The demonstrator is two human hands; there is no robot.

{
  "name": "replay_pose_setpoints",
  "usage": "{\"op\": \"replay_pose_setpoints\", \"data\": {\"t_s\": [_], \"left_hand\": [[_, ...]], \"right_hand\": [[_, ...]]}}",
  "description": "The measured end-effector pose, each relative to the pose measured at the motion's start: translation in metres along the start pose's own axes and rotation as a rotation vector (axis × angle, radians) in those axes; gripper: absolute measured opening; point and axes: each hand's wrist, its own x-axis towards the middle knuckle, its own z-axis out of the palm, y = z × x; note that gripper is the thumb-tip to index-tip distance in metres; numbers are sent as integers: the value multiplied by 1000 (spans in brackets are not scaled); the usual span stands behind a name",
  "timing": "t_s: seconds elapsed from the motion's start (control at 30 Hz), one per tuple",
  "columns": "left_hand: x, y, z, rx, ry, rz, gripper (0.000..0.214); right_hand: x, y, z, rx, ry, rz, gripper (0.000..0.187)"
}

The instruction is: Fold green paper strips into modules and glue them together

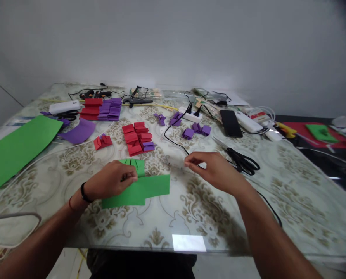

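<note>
My left hand (115,179) is closed, its fingers pinching a green paper strip (157,186). Beneath the strip lie more green paper pieces (123,200), with dark lines on the one at the back. To the right, my right hand (209,168) is held in a pinch just over the table. A faint clear, ruler-like strip (175,164) shows at its fingertips; the rest of it is hidden by the hand. Black-handled scissors (243,161) lie open beside my right hand. Beyond my left hand sits a block of folded red paper pieces (135,137) with some purple.
Folded purple pieces (196,131) lie near a white power strip (190,114) with black cables. A black phone (231,123) and white power bank (248,121) are at right. A large green sheet (21,147) and a red-and-purple block (100,109) occupy the left. The table's edge (117,248) is nearest me.
</note>
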Motion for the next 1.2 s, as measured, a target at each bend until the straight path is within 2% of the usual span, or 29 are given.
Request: {"op": "replay_pose_setpoints", "data": {"t_s": [0.07,0.17,0.27,0.33,0.43,0.6,0.87,1.03,1.1,1.2], "left_hand": [[2,4,10,22,23,44,18],[5,8,24,54,64,99,15],[7,9,28,47,100,98,18],[7,9,27,34,136,99,20],[6,9,25,22,167,126,18],[5,4,18,21,126,185,19],[-1,-11,-22,-156,5,213,30],[-1,-17,-32,-265,-65,171,31],[-1,-19,-32,-254,-50,166,31],[-1,-18,-25,-155,46,172,25]], "right_hand": [[-1,-10,4,9,20,-40,15],[3,-36,29,-4,-108,-156,11],[10,-55,53,-70,-179,-199,9],[14,-60,59,-71,-176,-197,13],[16,-60,58,-58,-166,-195,14],[14,-55,51,6,-169,-185,16],[16,-31,29,159,-166,-63,15],[16,-21,21,231,-233,2,21],[16,-19,23,244,-254,12,21],[17,-18,29,218,-264,42,20]]}}
